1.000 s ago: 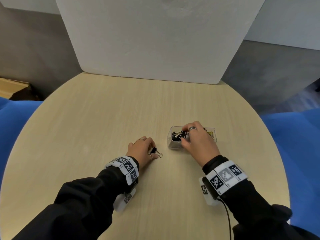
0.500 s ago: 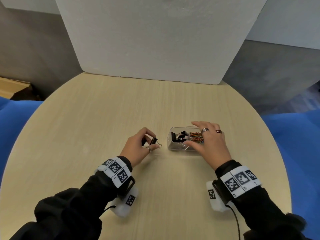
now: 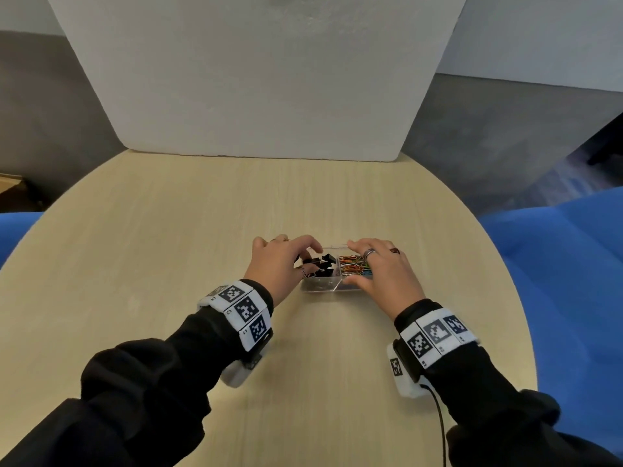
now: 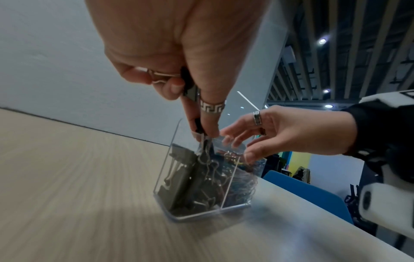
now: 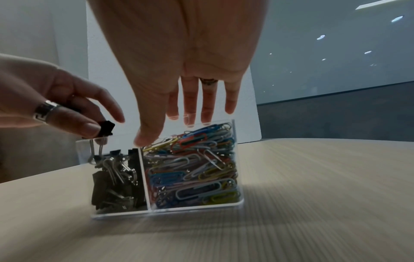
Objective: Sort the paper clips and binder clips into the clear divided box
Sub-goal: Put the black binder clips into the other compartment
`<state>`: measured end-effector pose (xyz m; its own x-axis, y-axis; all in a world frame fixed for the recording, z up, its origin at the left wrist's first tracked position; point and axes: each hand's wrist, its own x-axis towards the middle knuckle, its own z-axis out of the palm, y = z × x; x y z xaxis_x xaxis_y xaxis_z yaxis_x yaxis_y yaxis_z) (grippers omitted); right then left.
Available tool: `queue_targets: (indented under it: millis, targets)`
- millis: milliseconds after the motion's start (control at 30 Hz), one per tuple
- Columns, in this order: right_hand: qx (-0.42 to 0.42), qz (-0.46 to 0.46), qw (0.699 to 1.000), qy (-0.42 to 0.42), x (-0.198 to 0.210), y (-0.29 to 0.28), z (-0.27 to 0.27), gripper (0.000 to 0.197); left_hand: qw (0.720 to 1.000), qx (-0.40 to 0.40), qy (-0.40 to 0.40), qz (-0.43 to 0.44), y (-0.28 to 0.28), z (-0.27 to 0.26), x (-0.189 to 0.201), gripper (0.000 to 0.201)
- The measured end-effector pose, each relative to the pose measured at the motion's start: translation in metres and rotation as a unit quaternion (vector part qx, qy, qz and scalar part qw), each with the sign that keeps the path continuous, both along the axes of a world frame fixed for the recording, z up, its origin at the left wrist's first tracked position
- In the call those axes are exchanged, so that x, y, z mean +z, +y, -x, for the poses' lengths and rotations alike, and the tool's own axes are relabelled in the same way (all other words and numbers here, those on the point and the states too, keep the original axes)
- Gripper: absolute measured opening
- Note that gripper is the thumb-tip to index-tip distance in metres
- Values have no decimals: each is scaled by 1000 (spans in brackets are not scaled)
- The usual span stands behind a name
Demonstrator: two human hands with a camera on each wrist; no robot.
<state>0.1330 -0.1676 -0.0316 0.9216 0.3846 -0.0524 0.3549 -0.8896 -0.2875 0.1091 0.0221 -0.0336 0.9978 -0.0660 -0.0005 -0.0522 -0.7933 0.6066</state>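
On desk [image 3: 168,264], open right hand [image 3: 381,278] steadies box [image 5: 192,208] so left hand [image 3: 276,267], pinching binder clip [image 5: 105,128], drops it left.

head overhead, wrists close, sharing box [image 3: 332,287]

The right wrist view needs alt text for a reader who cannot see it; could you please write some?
A left hand pinches a black binder clip over a clear divided box's binder-clip compartment, beside coloured paper clips. The right hand hovers open above.
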Motion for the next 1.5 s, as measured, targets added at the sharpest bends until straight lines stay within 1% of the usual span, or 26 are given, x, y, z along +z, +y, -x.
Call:
queue_targets:
  millis: [33, 100, 167, 200, 267, 333, 367, 433, 500, 600, 733, 800, 867, 967, 1133, 1233, 1333, 1500]
  targets:
    - [1, 0, 1000, -1, -1, -1, 0, 62, 1000, -5, 6, -17, -1, 0, -2, 20]
    - [3, -3, 1000, -4, -1, -1, 0, 61, 999, -11, 24, -38, -2, 0, -3, 18]
    - [4, -6, 1000, -5, -1, -1, 0, 61, 999, -13, 33, -27, -2, 1, -3, 16]
    - [4, -7, 1000, -4, -1, -1, -1, 62, 999, -12, 32, -3, -2, 1, -2, 16]
    - [3, -8, 1000, 0, 0, -1, -2, 62, 996, 7, 34, 85, -4, 1, 2, 16]
    - [1, -12, 1000, 5, 0, -1, -3, 62, 979, 33, 63, 189, -6, 0, 11, 22]
    - [-1, -15, 1000, 6, 0, -1, -3, 61, 969, 40, 86, 226, -7, -2, 15, 27]
    - [-4, -22, 1000, 8, -1, -1, -3, 61, 958, 42, 124, 254, -9, -5, 23, 33]
    - [-6, -24, 1000, 7, -2, -2, -3, 61, 953, 33, 143, 265, -11, -7, 27, 34]
    - [-6, -31, 999, 6, -3, -3, -4, 61, 951, 36, 132, 278, -14, -9, 26, 25]
    - [-4, -44, 999, 0, -6, -4, -4, 59, 942, 80, 75, 317, -16, -11, 22, 11]
    - [-4, -46, 999, -1, -7, -5, -5, 59, 942, 93, 58, 317, -18, -11, 21, 8]
    - [-3, -47, 999, -4, -8, -5, -6, 59, 943, 106, 45, 312, -20, -11, 20, 10]
    - [-3, -49, 999, -3, -9, -6, -6, 59, 935, 120, 48, 329, -23, -13, 16, 10]
    - [-4, -66, 998, -8, -11, -7, -7, 59, 948, 78, 52, 303, -26, -12, 9, 18]
    - [-7, -73, 997, -12, -14, -7, -7, 59, 966, 60, 42, 250, -27, -9, 5, 22]
    - [-7, -73, 997, -13, -15, -7, -8, 59, 983, 35, 16, 182, -27, -8, 0, 24]
    - [-4, -74, 997, -15, -16, -8, -8, 59, 993, 20, -18, 112, -28, -7, -10, 17]
